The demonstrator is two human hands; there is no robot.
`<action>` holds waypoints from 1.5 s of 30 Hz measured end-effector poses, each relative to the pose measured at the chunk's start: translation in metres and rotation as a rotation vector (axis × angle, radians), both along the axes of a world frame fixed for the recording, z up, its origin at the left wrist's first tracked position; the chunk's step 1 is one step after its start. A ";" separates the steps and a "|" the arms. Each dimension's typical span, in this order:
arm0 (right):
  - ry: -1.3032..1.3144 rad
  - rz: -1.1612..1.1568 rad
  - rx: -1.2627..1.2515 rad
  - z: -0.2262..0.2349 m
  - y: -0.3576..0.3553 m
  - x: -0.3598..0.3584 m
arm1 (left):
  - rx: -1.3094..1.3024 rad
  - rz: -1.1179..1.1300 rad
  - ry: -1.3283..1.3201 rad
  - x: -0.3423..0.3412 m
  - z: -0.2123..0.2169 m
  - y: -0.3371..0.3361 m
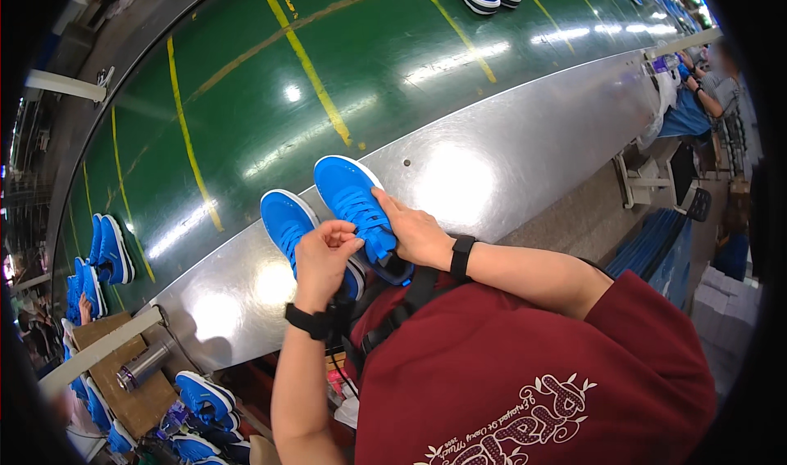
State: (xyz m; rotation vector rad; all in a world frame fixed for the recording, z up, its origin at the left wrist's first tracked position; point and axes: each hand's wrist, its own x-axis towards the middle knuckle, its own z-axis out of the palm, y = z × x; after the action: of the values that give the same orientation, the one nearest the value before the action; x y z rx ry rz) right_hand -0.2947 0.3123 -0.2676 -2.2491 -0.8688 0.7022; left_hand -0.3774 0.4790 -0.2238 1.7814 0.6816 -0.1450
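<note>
Two blue sneakers with white soles lie side by side at the near metal edge of the line, toes pointing away from me. My right hand (416,234) wraps the right side of the right sneaker (343,188), thumb by its laces. Above that shoe's tongue and laces, the fingers of my left hand (322,258) are pinched together. Whatever lies between those fingertips is too small to make out. Partly hidden behind my left hand, the left sneaker (284,219) rests close by, apart from my right hand.
A green conveyor belt (254,96) with yellow lines runs beyond the metal ledge (525,137). More blue sneakers (112,252) ride on it at left and far right. At lower left are a cardboard box (123,375), a metal flask (146,365) and piled sneakers. Another person works at far right.
</note>
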 end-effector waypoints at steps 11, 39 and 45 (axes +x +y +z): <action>0.013 0.024 0.015 -0.001 0.002 -0.001 | -0.674 -0.477 0.296 0.035 -0.010 0.062; -0.021 0.039 0.126 -0.012 0.000 0.001 | 0.484 0.071 -0.165 -0.012 0.009 -0.039; -0.014 0.101 0.068 -0.015 0.000 0.001 | -0.244 -0.135 0.120 -0.002 0.006 0.013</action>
State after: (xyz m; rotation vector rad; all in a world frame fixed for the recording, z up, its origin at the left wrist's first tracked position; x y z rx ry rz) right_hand -0.2934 0.3125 -0.2825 -2.1650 -1.0037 0.6924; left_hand -0.3790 0.4918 -0.2180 1.5920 0.6015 -0.4119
